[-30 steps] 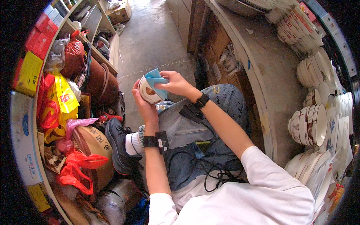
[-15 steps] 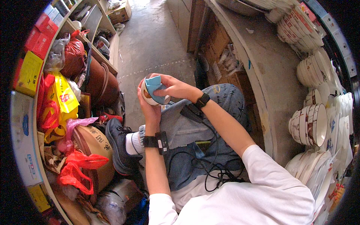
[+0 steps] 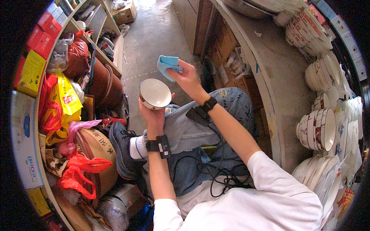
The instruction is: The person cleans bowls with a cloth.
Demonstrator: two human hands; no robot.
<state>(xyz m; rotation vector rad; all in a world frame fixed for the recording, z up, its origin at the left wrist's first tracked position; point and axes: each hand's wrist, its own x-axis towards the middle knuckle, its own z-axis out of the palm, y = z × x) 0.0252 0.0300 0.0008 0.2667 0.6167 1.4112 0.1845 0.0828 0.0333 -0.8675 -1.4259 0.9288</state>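
The white porcelain bowl (image 3: 157, 92) sits up in your left hand (image 3: 153, 116), its dark-rimmed mouth tilted toward you. Its base and most of the fingers beneath it are hidden; only fingertips show past its right side, and the patterned outer wall is mostly out of sight. Your left forearm rises with the palm cupped upward, the hand partly curled and supporting the bowl from below. Your right hand (image 3: 187, 80) is raised beyond the bowl's right side, thumb and fingers pinched closed on a folded blue cloth (image 3: 169, 65), which is near the rim but apart from it. Over on the concrete shelf (image 3: 266, 54), well in from its left edge, stands a nested bowl stack (image 3: 327, 129); plates (image 3: 314, 175) nearer you are partly covered by your sleeve.
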